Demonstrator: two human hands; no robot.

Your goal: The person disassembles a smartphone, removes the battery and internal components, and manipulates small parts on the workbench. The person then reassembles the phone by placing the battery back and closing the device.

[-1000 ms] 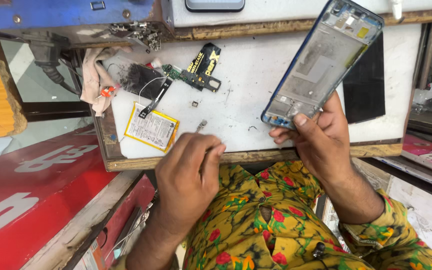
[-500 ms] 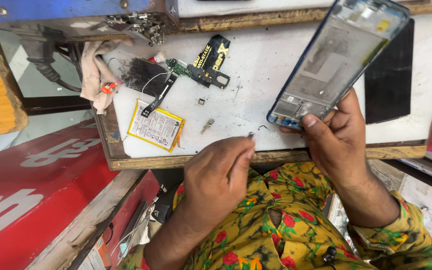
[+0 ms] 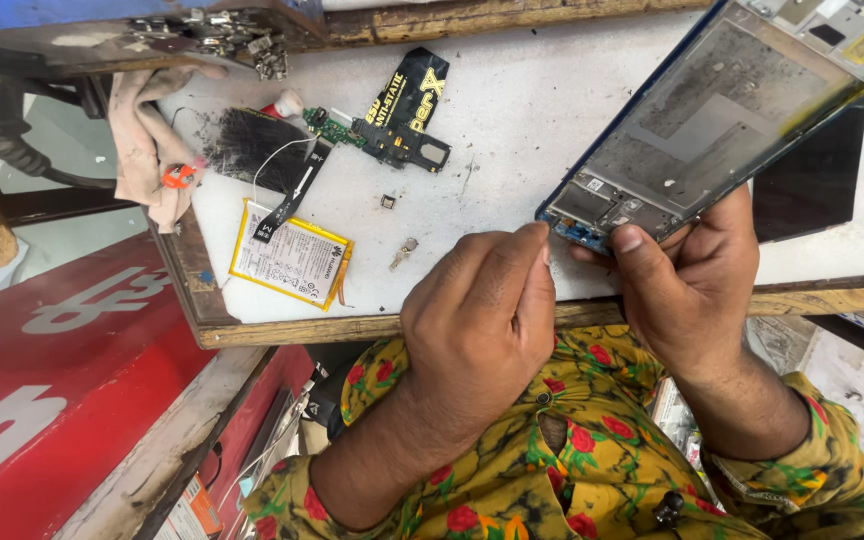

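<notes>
Right hand (image 3: 687, 290) fingers clamped on phone frame (image 3: 722, 110) (left hand (image 3: 482, 320) fingers pinched at its corner).

A phone repair workshop; a white bench (image 3: 512, 120) holds a loose battery (image 3: 292, 253), circuit boards (image 3: 377, 135) and screws (image 3: 402, 252).

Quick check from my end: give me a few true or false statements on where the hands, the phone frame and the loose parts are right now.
1. The right hand holds the phone frame tilted above the white board. True.
2. The left hand rests flat on the battery. False: its fingertips are at the frame's lower edge, apart from the battery.
3. The battery lies on the board near its left edge. True.
4. The small circuit board is fitted in the frame. False: it lies loose on the board.
</notes>
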